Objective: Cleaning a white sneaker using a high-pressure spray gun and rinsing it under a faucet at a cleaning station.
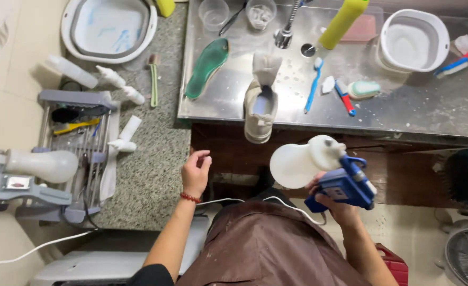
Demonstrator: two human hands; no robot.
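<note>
My right hand grips a blue spray gun with a round white bottle on its front, held in front of my brown apron. My left hand hangs empty with loosely curled fingers by the edge of the speckled counter; a red bead bracelet is on its wrist. A beige shoe lies over the front edge of the steel sink counter, toe toward me. A green insole lies to the left of the shoe.
On the steel counter are a tap, blue and red brushes, a yellow bottle and a white tub. A grey-white basin, spray bottles, a wire rack and a second spray gun sit on the left.
</note>
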